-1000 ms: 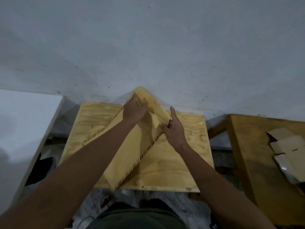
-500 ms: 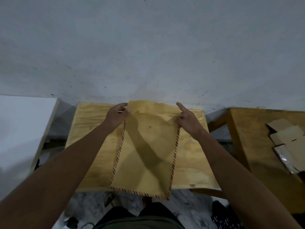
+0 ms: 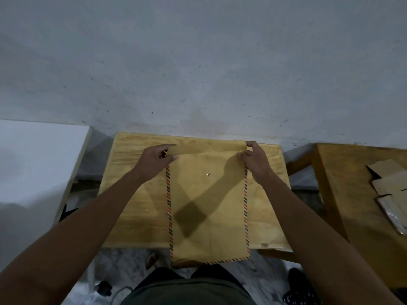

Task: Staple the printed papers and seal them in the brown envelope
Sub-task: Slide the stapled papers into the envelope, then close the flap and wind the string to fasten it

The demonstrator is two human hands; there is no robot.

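White panel (image 3: 39,164) at far left, cut off by the frame edge. Next, plywood table (image 3: 136,194) against the grey wall (image 3: 198,62). Left hand (image 3: 154,160) pinching the left end of the flap (image 3: 207,147), thumb and fingers closed on the paper; fingertips partly hidden behind the fold. Brown envelope (image 3: 209,216) lying lengthwise down the table middle, striped edging along both sides, near end hanging over the table edge toward the body. Small metal eyelet (image 3: 208,174) on the envelope face, another faintly visible on the flap. Printed papers not visible; whether inside the envelope cannot be told. Right hand (image 3: 255,160) gripping the flap's right end, fingers curled round it. Further right, a second wooden table (image 3: 343,205) with cardboard pieces (image 3: 389,179), cropped by the frame.
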